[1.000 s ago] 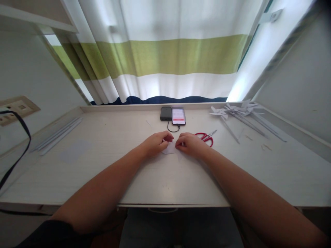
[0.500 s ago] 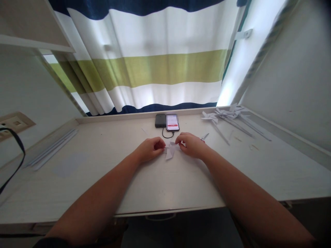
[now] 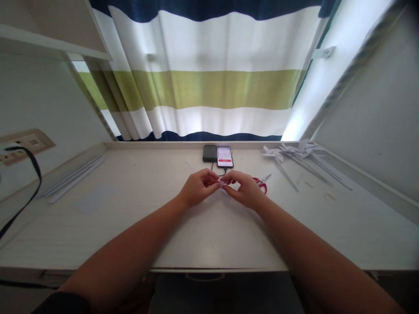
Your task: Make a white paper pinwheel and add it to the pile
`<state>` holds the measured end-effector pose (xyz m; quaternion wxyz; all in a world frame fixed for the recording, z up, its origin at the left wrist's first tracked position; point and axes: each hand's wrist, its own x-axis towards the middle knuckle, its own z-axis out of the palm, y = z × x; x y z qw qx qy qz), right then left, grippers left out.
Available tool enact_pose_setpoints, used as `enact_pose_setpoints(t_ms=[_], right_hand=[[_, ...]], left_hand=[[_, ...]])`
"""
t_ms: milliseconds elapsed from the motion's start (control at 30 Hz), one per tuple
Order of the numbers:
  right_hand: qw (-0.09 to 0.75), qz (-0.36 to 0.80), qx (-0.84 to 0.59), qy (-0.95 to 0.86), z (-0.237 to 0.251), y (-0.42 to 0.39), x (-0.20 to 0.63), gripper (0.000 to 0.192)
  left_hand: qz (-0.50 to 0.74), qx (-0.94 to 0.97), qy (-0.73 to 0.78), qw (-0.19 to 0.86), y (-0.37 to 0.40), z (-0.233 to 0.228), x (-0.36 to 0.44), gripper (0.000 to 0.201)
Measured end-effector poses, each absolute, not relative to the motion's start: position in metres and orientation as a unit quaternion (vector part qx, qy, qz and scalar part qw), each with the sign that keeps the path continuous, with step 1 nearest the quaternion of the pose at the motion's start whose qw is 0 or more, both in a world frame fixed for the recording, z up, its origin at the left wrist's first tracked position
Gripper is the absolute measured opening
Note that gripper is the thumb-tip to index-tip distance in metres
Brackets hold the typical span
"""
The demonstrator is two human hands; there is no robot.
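Centrally, on the desk (image 3: pixel 209 235): left hand (image 3: pixel 196 188) and right hand (image 3: pixel 244 188), fingertips meeting over a small white paper (image 3: pixel 223 186). Paper mostly hidden between the hands; only a sliver shows, its shape not readable. Fingers of both hands curled together and pinched on the paper, held just above the desk surface.

Behind the right hand, touching or just beside it: red scissors (image 3: pixel 262 182), handles partly covered by the hand, blades pointing toward the far right.

Far edge, middle: dark power bank (image 3: pixel 210 153) and phone (image 3: pixel 225 156) side by side, screen lit, a cable looping from them toward the hands.

Far right corner: heap of white paper pinwheels (image 3: pixel 294 151) on long sticks, lying flat.

Left side: bundle of pale strips (image 3: pixel 73 173) along the desk edge, and a faint flat sheet (image 3: pixel 94 198) near them.

Left wall: socket plate (image 3: pixel 26 144) with a black cord (image 3: pixel 31 192) hanging.

Back: striped curtain (image 3: pixel 209 87), white, green and navy bands.
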<state>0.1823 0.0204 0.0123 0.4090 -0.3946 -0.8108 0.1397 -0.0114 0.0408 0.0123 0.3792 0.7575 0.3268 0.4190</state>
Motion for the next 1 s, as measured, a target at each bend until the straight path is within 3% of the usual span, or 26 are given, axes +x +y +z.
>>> enact_pose_setpoints(t_ms=[567,1000], right_hand=[[0.420,0.138,-0.402,-0.802,0.0081,0.0240,0.1845,0.007],[0.415,0.131,-0.412,-0.801,0.0110,0.0221,0.1830,0.010]], left_hand=[[0.410,0.790,0.333,0.311,0.0379,0.0123,-0.0103,0.021],[0.438,0.744,0.315,0.394,0.0389,0.0135,-0.0084,0.024]])
